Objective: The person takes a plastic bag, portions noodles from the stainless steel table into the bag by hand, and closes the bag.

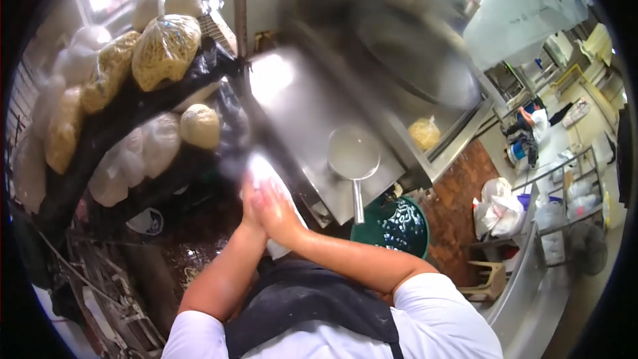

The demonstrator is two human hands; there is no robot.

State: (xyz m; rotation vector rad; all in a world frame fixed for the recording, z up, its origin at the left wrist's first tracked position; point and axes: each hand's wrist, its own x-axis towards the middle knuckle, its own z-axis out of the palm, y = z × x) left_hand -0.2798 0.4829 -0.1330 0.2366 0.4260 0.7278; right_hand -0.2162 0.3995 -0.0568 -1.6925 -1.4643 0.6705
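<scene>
The white cloth [266, 173] is pressed between your two hands, in front of your chest, just beside the edge of the steel counter [299, 106]. Your left hand [249, 203] is behind it and your right hand [276, 209] lies flat on the near side. Your fingers are straight and close together, palm to palm, so they squeeze the cloth flat and do not curl around it. The picture is blurry here, so I cannot tell just how much cloth sticks out at the bottom.

To do this well, keep your palms flat and push evenly, so the cloth does not slip out.

On the counter sits a round metal pan [353, 154] with a long handle. Below it is a green tub [395, 226]. To your left, bags of noodles [166, 50] are piled on a black shelf.
</scene>
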